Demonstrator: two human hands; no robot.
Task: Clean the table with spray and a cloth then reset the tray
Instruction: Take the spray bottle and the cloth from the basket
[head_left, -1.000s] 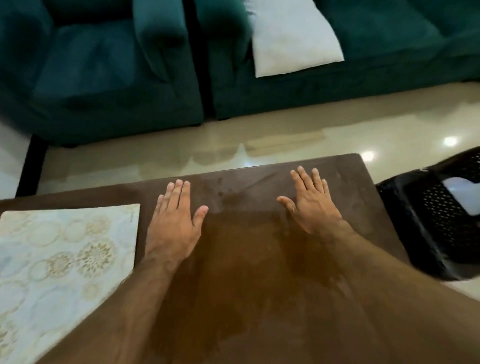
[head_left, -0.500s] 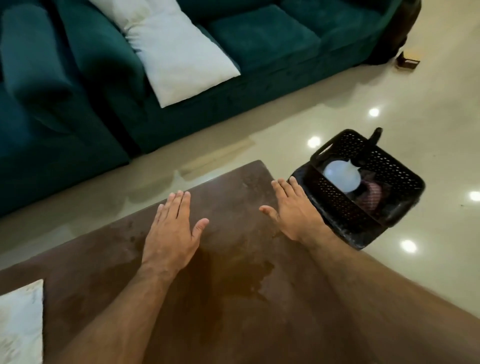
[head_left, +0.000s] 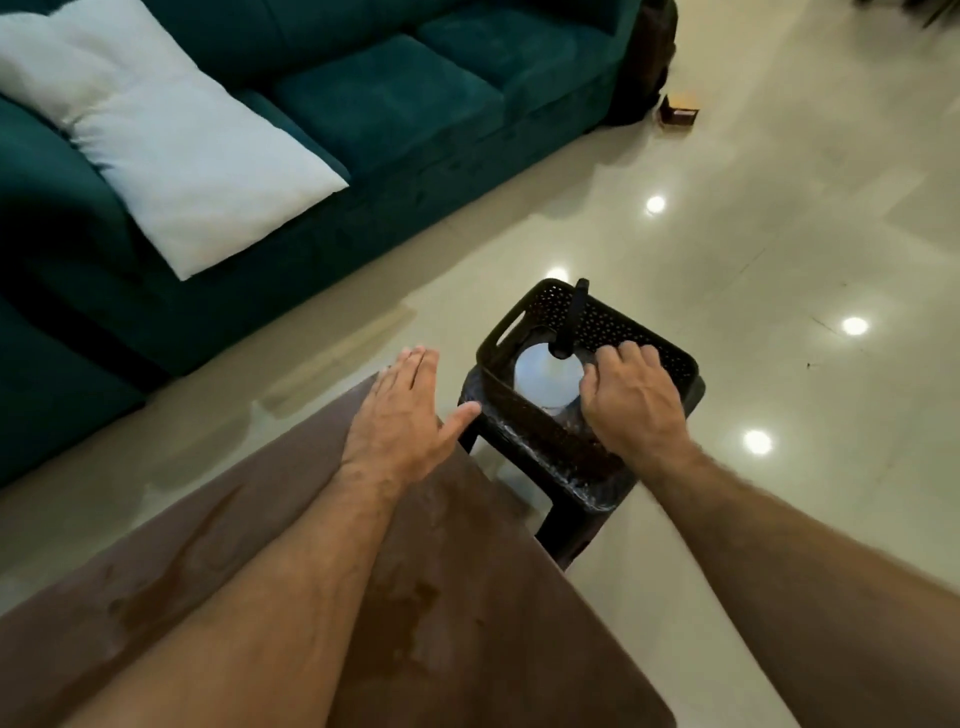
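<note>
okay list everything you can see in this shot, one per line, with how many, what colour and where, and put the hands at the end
table: one, brown with wet streaks, bottom centre
basket: one, black perforated, on a black stool right of the table
stool: one, black, under the basket
spray bottle: one, white with black nozzle, inside the basket
sofa: one, teal, top left
pillow: one, white, on the sofa
small box: one, brown, on the floor by the sofa's end
left hand: flat and open, at the table corner
right hand: curled, over the basket beside the bottle
</note>
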